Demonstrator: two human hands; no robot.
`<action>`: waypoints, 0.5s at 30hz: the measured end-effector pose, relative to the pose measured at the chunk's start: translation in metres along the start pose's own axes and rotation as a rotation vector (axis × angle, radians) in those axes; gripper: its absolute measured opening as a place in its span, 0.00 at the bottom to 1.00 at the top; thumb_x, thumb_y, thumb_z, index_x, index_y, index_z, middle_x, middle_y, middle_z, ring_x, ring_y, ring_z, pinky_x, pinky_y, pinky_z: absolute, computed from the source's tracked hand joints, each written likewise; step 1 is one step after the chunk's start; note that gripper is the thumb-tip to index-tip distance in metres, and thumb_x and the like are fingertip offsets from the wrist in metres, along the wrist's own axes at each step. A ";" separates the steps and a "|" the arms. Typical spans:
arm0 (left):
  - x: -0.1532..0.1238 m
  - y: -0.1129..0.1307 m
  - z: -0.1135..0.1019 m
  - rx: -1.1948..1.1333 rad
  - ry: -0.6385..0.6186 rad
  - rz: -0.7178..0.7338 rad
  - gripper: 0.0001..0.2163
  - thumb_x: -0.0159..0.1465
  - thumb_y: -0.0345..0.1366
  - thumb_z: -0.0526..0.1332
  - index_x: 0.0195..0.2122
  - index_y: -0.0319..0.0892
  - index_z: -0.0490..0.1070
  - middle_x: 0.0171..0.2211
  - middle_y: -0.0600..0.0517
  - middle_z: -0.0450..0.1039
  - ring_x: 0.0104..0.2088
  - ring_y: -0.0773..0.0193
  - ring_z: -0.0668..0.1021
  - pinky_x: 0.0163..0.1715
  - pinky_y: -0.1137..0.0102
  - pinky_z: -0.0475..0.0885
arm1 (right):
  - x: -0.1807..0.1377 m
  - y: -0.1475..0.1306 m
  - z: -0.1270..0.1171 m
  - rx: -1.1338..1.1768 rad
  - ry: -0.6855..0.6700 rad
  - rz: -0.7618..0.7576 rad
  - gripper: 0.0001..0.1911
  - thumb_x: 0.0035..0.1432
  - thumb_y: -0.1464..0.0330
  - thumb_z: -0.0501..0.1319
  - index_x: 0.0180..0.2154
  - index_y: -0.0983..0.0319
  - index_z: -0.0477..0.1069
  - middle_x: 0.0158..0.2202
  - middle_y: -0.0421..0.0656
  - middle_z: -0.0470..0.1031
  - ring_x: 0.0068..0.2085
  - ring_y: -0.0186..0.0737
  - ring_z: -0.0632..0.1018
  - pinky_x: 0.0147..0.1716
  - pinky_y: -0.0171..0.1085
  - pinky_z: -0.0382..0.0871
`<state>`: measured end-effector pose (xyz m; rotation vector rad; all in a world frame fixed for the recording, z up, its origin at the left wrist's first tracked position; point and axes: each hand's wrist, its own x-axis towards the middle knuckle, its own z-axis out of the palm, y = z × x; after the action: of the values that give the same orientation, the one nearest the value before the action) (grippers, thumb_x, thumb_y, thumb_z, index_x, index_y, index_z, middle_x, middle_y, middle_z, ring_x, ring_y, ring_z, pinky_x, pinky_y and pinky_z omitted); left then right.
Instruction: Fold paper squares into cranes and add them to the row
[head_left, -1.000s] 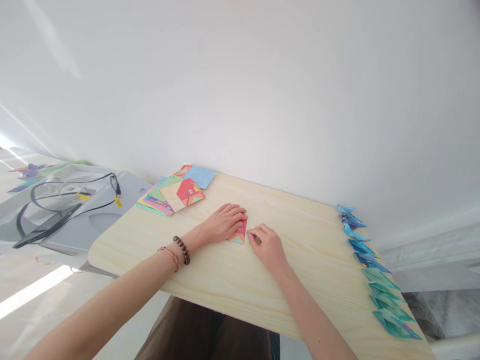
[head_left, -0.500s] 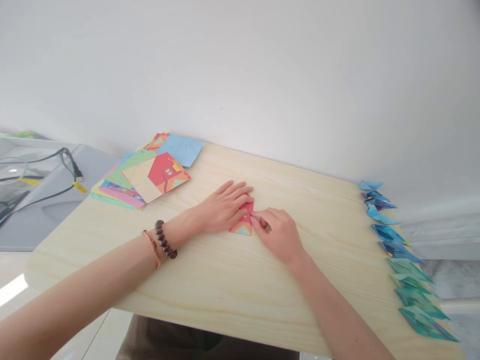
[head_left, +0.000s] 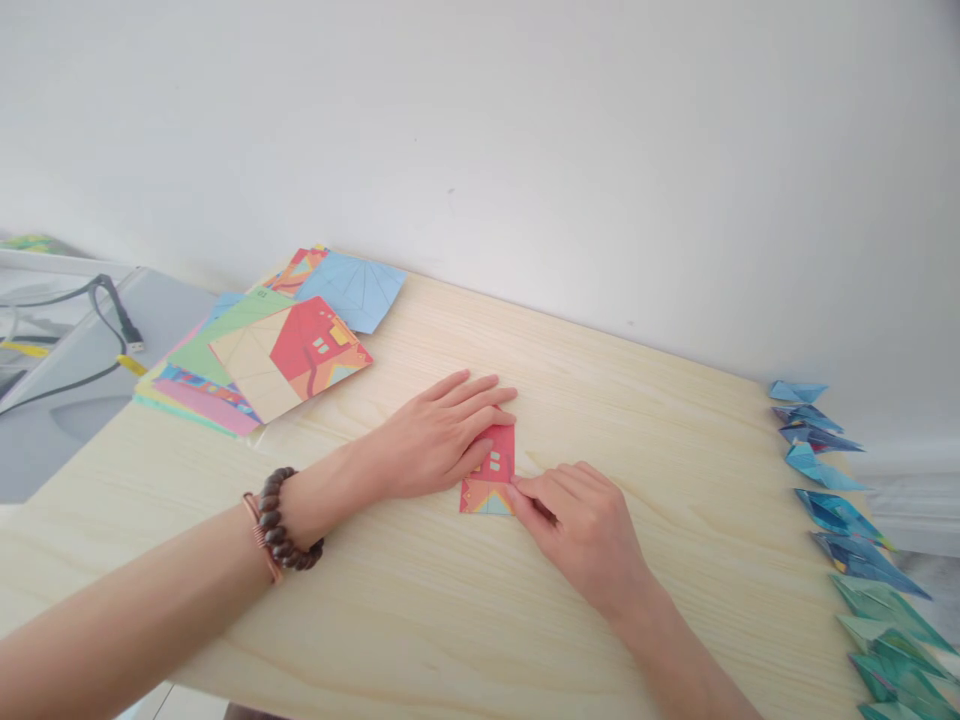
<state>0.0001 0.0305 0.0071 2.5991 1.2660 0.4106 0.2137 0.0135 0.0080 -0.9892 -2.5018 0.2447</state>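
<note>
A small folded piece of origami paper (head_left: 496, 462), red with an orange and light-blue patterned lower end, lies on the wooden table. My left hand (head_left: 439, 435) rests flat, fingers stretched, across the paper's upper left part and hides it there. At the paper's lower right edge, the thumb and forefinger of my right hand (head_left: 585, 525) are pinched together on it; its other fingers are curled in. A dark bead bracelet (head_left: 279, 520) and a copper-coloured bangle (head_left: 259, 537) circle my left wrist.
Patterned paper sheets (head_left: 247, 365) lie in a loose stack at the table's back left. Several blue and green folded paper shapes (head_left: 840, 510) line the right edge. Black cables (head_left: 112, 310) sit on a grey surface left of the table. A white wall (head_left: 525, 150) stands behind.
My right hand has slid toward me along the paper's right edge. More of the paper's red face and patterned lower end shows. The whole view has shifted and come closer.
</note>
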 end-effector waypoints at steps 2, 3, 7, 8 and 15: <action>-0.001 0.000 0.001 0.003 0.009 -0.002 0.15 0.66 0.37 0.46 0.52 0.43 0.61 0.61 0.50 0.55 0.62 0.59 0.55 0.62 0.57 0.46 | -0.002 -0.002 -0.001 -0.047 -0.014 -0.049 0.13 0.59 0.70 0.55 0.22 0.61 0.67 0.18 0.38 0.69 0.23 0.32 0.68 0.28 0.36 0.56; -0.001 0.000 0.002 0.003 0.012 -0.004 0.15 0.66 0.37 0.47 0.52 0.43 0.61 0.61 0.50 0.55 0.62 0.59 0.55 0.61 0.57 0.46 | -0.003 -0.003 -0.002 -0.066 -0.024 -0.069 0.14 0.59 0.71 0.55 0.21 0.61 0.66 0.18 0.38 0.68 0.23 0.33 0.68 0.28 0.36 0.56; -0.003 0.001 0.004 0.013 0.042 -0.027 0.15 0.66 0.38 0.46 0.52 0.43 0.61 0.61 0.49 0.55 0.62 0.59 0.55 0.61 0.57 0.46 | -0.007 -0.007 -0.001 -0.081 -0.028 -0.102 0.15 0.59 0.72 0.54 0.19 0.61 0.63 0.17 0.37 0.67 0.22 0.32 0.67 0.27 0.36 0.55; -0.003 0.001 0.004 0.016 0.049 -0.031 0.15 0.66 0.39 0.46 0.53 0.43 0.61 0.61 0.49 0.55 0.62 0.59 0.55 0.61 0.57 0.47 | -0.007 -0.007 -0.002 -0.076 -0.023 -0.103 0.15 0.59 0.72 0.54 0.20 0.61 0.64 0.17 0.37 0.67 0.22 0.31 0.67 0.26 0.36 0.55; -0.004 0.001 0.004 0.030 0.042 -0.030 0.16 0.67 0.40 0.46 0.53 0.43 0.61 0.62 0.49 0.54 0.62 0.59 0.54 0.61 0.58 0.47 | -0.009 -0.012 -0.010 -0.114 -0.035 -0.146 0.14 0.58 0.73 0.54 0.20 0.61 0.66 0.16 0.36 0.68 0.20 0.31 0.67 0.25 0.37 0.53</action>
<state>-0.0004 0.0264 0.0030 2.6053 1.3336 0.4466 0.2166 -0.0012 0.0180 -0.8460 -2.6300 0.0750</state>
